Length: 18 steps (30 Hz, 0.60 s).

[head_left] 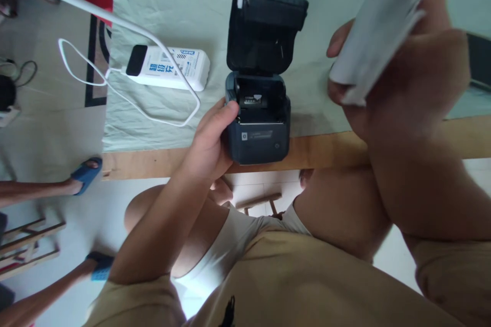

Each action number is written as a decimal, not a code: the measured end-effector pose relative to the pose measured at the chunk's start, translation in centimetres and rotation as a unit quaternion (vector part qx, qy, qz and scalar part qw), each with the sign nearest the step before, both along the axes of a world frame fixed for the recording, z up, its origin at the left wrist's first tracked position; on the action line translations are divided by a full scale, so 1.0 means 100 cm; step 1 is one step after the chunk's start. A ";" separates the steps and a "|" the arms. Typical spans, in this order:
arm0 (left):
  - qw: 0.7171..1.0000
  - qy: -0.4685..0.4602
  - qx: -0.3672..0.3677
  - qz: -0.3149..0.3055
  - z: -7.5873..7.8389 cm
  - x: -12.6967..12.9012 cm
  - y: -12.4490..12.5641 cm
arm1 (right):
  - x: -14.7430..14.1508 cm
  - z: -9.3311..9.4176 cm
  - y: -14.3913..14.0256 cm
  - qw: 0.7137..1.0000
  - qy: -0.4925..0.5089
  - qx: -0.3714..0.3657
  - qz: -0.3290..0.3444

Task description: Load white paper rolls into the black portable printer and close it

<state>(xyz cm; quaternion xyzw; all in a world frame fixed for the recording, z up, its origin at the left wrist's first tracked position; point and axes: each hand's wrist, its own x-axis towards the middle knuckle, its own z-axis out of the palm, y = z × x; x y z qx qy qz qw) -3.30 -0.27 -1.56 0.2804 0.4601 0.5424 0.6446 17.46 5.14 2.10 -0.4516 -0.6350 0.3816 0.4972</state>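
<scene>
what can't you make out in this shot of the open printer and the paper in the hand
Head view only:
- Paper stack in the right hand: blurred, any print unreadable.
- Printer compartment: dark, its inner parts unclear; the left hand covers the printer's left side.
- Lettering on the white power strip: too small to read.
- Dark object at the right edge: cut off by the frame and hidden by the right hand.
- Another person's feet in blue sandals: the rest is cut off at the left edge.
</scene>
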 end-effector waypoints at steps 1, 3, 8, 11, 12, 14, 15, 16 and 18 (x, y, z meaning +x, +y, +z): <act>1.000 -0.006 -0.004 0.001 0.000 0.000 0.001 | -0.001 -0.002 0.002 1.000 0.002 -0.008 -0.005; 1.000 -0.014 -0.005 0.001 0.001 0.001 0.001 | -0.001 -0.007 0.004 1.000 -0.019 0.012 0.000; 0.999 -0.022 0.018 -0.018 0.002 0.002 0.001 | 0.005 -0.015 0.003 0.969 -0.222 0.110 -0.011; 0.998 -0.033 0.036 -0.041 0.002 0.002 0.001 | 0.007 -0.015 0.006 0.947 -0.295 0.123 -0.018; 0.998 -0.036 0.038 -0.043 0.002 0.003 0.001 | 0.008 -0.016 0.007 0.944 -0.304 0.123 -0.016; 0.998 -0.036 0.037 -0.036 0.002 0.003 0.001 | 0.009 -0.018 0.010 0.942 -0.315 0.120 -0.009; 0.998 -0.034 0.034 -0.029 0.002 0.003 0.001 | 0.009 -0.019 0.011 0.941 -0.318 0.118 -0.006; 0.999 -0.032 0.032 -0.023 0.002 0.004 0.001 | 0.009 -0.019 0.011 0.940 -0.322 0.114 -0.003; 0.999 -0.036 0.028 -0.019 0.003 0.005 0.002 | 0.008 -0.020 0.011 0.938 -0.333 0.098 0.000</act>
